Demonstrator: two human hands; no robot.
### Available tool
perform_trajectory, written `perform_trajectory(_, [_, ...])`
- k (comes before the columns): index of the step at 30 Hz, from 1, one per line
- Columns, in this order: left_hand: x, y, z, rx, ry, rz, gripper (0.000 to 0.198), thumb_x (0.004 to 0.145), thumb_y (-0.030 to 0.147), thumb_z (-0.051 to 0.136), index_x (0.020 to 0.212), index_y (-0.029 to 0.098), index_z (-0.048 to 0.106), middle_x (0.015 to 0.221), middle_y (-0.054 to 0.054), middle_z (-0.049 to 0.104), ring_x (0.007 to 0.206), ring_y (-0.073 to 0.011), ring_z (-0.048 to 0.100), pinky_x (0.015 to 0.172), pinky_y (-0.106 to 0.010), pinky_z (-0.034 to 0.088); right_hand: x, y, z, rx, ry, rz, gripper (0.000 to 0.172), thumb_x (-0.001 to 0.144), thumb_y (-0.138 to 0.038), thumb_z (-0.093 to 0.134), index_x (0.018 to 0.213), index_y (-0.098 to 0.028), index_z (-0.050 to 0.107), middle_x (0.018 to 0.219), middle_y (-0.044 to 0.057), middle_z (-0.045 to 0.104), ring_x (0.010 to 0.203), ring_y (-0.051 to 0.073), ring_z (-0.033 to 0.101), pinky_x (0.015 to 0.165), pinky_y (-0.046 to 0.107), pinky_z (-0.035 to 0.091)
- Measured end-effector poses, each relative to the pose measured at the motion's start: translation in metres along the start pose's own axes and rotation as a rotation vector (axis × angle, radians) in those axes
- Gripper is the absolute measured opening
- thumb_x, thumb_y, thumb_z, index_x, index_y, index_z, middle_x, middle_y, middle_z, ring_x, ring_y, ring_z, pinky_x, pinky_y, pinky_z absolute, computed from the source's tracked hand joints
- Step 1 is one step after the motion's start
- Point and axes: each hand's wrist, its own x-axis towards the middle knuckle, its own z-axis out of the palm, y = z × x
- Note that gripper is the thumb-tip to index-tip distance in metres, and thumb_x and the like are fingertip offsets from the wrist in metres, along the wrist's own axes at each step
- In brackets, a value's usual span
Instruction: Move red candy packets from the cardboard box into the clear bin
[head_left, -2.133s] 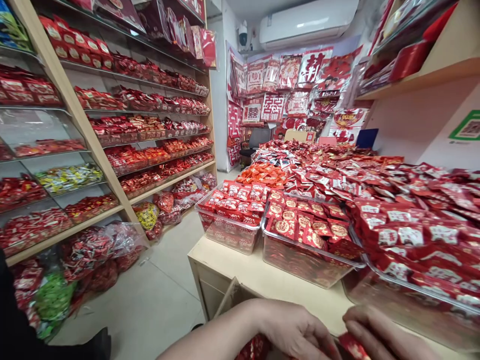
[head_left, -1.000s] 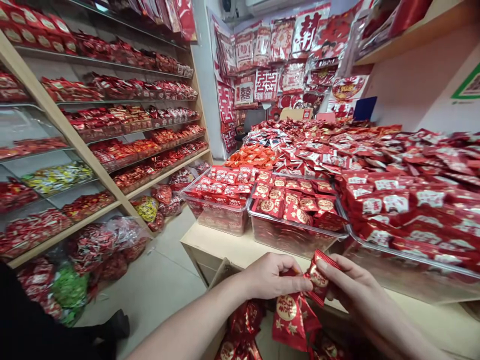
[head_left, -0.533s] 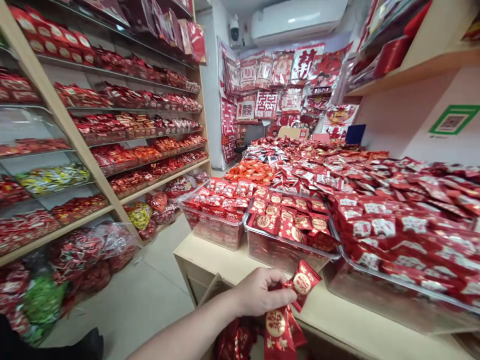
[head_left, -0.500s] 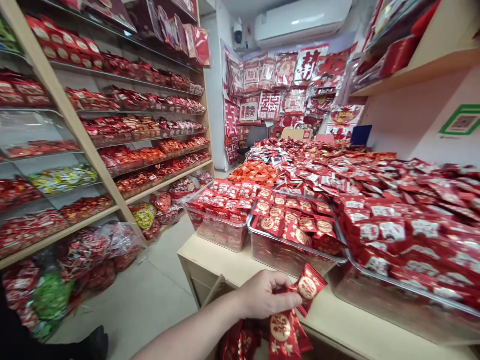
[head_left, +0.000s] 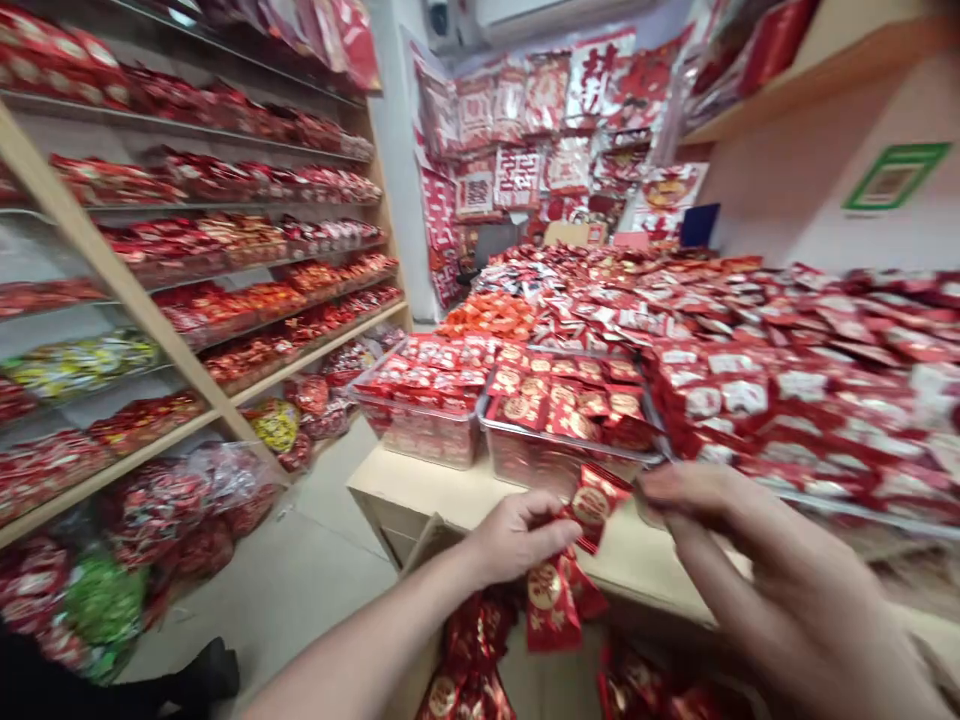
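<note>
My left hand (head_left: 517, 540) is closed on small red candy packets with gold print. One candy packet (head_left: 592, 507) sticks out beyond its fingertips, and another packet (head_left: 553, 605) hangs below the fingers. From the right edge comes my right hand (head_left: 757, 570), blurred, its thumb and fingers apart and nothing visible between them. Its fingertips are close to the packet at the left fingertips, not touching it. Beneath the hands, more red packets (head_left: 469, 690) lie in a cardboard box (head_left: 427, 545), partly hidden by my left arm.
Clear plastic bins stand along the pale counter (head_left: 382, 480); the middle bin (head_left: 525, 455) holds similar red-and-gold packets. Heaps of red packets (head_left: 675, 290) spread behind. Shelves (head_left: 247, 385) of wrapped sweets line the left, with filled bags (head_left: 187, 520) on the floor.
My right hand has come into view from the right, near the packets. My left hand still grips them, slightly higher and further left in the picture. The camera view has tilted down.
</note>
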Motion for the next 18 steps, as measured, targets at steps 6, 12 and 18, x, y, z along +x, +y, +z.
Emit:
perform_trajectory(6, [-0.004, 0.016, 0.008, -0.11, -0.039, 0.073, 0.017, 0.075, 0.029, 0.052, 0.07, 0.013, 0.051, 0.066, 0.0, 0.052, 0.06, -0.0078, 0.045, 0.058, -0.02, 0.036, 0.019, -0.002, 0.007, 0.498, -0.291, 0.428, 0.036, 0.073, -0.035, 0.053, 0.102, -0.016, 0.045, 0.086, 0.007, 0.058, 0.072, 0.015, 0.055, 0.063, 0.029, 0.048])
perform_trajectory(12, [-0.006, 0.021, 0.01, -0.096, -0.027, 0.093, 0.018, 0.074, 0.03, 0.052, 0.066, 0.014, 0.048, 0.059, 0.003, 0.047, 0.054, -0.006, 0.039, 0.052, -0.017, 0.033, 0.019, -0.002, 0.009, 0.746, -0.29, 0.531, 0.018, 0.074, -0.033, 0.053, 0.073, -0.015, 0.052, 0.064, -0.001, 0.055, 0.055, 0.008, 0.05, 0.054, 0.022, 0.043])
perform_trajectory(18, [-0.005, 0.02, 0.001, -0.003, -0.041, 0.07, 0.02, 0.074, 0.032, 0.052, 0.069, 0.013, 0.05, 0.059, 0.003, 0.044, 0.053, -0.0059, 0.037, 0.05, -0.018, 0.031, 0.013, 0.003, 0.019, 0.648, -0.289, 0.487, 0.021, 0.074, -0.036, 0.052, 0.078, -0.015, 0.052, 0.066, 0.001, 0.056, 0.056, 0.01, 0.052, 0.056, 0.025, 0.045])
